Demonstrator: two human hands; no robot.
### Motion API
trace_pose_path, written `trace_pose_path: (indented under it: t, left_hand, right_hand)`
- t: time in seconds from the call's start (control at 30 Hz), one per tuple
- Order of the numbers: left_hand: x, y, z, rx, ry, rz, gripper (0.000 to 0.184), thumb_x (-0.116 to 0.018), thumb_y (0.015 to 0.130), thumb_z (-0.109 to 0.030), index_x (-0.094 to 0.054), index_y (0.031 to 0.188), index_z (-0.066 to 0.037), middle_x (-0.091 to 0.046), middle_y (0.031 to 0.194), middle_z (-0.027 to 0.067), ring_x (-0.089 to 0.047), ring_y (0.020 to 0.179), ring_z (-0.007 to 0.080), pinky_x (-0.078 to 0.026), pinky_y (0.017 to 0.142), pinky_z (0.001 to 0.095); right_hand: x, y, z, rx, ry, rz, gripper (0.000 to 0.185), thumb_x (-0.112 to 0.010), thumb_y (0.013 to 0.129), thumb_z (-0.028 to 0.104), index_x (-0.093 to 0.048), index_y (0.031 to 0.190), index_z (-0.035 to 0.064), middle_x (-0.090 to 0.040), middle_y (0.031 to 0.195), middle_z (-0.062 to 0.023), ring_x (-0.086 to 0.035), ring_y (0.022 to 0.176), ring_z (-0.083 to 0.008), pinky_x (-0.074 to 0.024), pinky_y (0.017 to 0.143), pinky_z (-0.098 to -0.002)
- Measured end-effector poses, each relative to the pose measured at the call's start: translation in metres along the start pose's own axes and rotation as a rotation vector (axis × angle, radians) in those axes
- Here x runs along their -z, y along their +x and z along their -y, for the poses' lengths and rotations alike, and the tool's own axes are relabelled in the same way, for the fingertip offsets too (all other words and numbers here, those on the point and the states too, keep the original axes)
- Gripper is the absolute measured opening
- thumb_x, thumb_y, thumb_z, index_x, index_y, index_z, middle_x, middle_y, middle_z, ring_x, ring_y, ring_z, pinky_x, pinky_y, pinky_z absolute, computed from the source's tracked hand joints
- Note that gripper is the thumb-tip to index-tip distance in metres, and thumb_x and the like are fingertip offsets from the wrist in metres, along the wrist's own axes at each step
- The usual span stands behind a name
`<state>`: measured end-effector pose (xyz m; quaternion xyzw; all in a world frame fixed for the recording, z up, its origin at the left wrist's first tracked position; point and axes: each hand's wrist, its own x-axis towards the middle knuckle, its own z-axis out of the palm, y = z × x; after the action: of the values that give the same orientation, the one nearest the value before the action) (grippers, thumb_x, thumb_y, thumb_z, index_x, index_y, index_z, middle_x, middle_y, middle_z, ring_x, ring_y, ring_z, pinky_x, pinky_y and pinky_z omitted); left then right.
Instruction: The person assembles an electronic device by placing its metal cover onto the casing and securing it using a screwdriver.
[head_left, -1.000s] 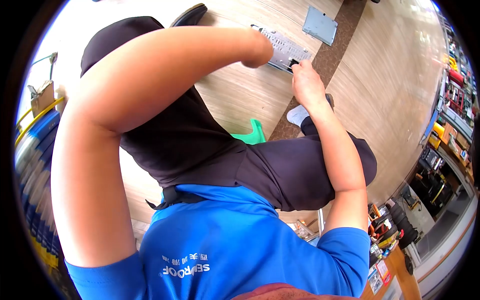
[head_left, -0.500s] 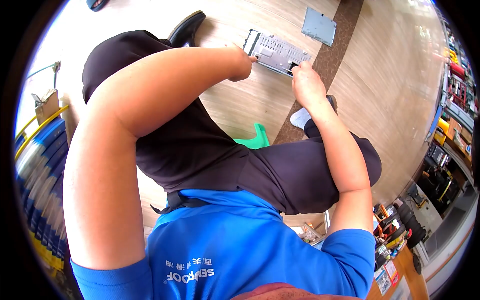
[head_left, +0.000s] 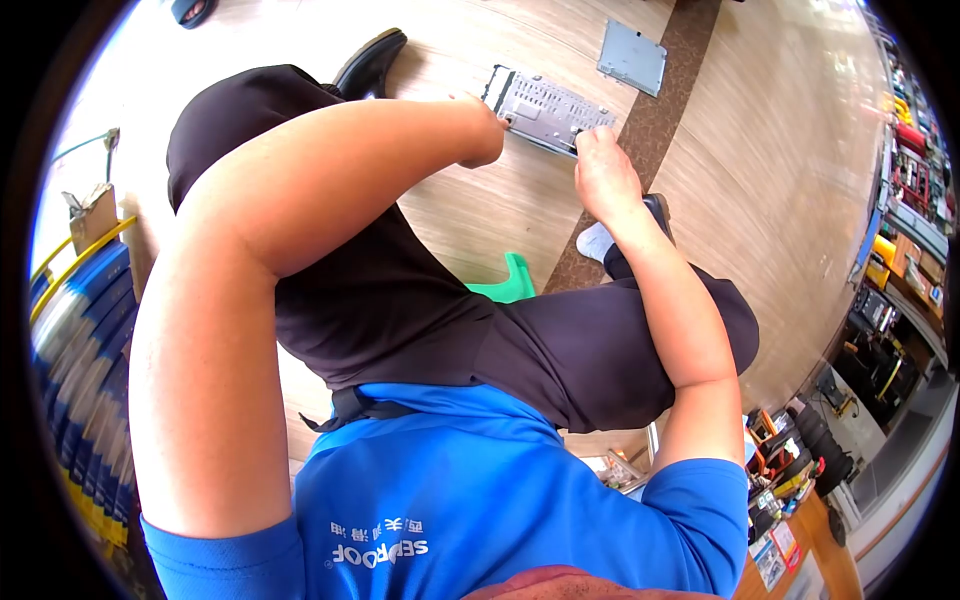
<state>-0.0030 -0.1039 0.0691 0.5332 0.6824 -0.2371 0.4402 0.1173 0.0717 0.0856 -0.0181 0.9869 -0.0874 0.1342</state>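
A perforated silver metal unit lies on the floor, with a dark strip along its left end. My left hand is at the unit's lower left corner, a fingertip by its edge; the other fingers are hidden behind the hand. My right hand is closed at the unit's lower right part, beside a small dark opening. Its fingers are pinched around something too small to make out. A flat grey metal plate lies apart, beyond the unit.
A green plastic piece shows between my legs. A brown strip crosses the wooden floor. Blue packs stand at the left; shelves with tools and parts line the right. A shoe is at the top left.
My left hand has drawn back to the left from over the unit, uncovering its left end. My right hand has shifted slightly down, staying by the dark opening.
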Motion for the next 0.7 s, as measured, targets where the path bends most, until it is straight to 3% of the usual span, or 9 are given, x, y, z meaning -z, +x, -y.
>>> trace_pose_path:
  t: [0.2,0.33,0.4,0.7]
  left_hand:
    - [0.000,0.000,-0.001,0.006,-0.004,-0.005,0.071,-0.068,0.082,-0.005,-0.045,0.149,-0.003,-0.033,0.162,0.0087,-0.059,0.125,0.0318,-0.046,0.098,0.0503]
    - [0.001,-0.002,-0.001,-0.002,0.001,0.002,0.071,-0.068,0.082,-0.006,-0.044,0.149,-0.003,-0.035,0.161,0.0093,-0.059,0.125,0.0318,-0.046,0.098,0.0511]
    - [0.003,-0.008,0.000,-0.021,0.006,-0.004,0.070,-0.067,0.083,-0.005,-0.045,0.149,-0.003,-0.036,0.161,0.0095,-0.059,0.125,0.0320,-0.046,0.098,0.0514]
    - [0.003,-0.004,-0.002,0.017,-0.006,0.017,0.063,-0.064,0.085,-0.005,-0.049,0.146,-0.003,-0.031,0.163,0.0088,-0.057,0.128,0.0336,-0.045,0.100,0.0523]
  right_hand:
    - [0.012,0.006,0.004,-0.078,-0.040,0.191,0.012,-0.051,0.089,0.003,-0.059,0.098,-0.0007,-0.058,0.105,-0.0259,-0.067,0.094,-0.0426,-0.0561,0.081,-0.0508]
    - [0.005,0.005,-0.001,-0.076,-0.025,0.159,0.012,-0.051,0.090,0.004,-0.059,0.097,-0.0005,-0.058,0.105,-0.0254,-0.067,0.092,-0.0422,-0.0562,0.080,-0.0508]
    - [-0.001,0.001,-0.001,0.017,0.009,0.021,0.014,-0.049,0.091,0.006,-0.058,0.100,0.0003,-0.060,0.102,-0.0239,-0.068,0.088,-0.0419,-0.0569,0.077,-0.0503]
    - [-0.001,0.004,-0.003,-0.060,-0.017,0.095,0.014,-0.052,0.089,0.003,-0.054,0.103,0.0014,-0.057,0.105,-0.0260,-0.067,0.091,-0.0428,-0.0561,0.079,-0.0510]
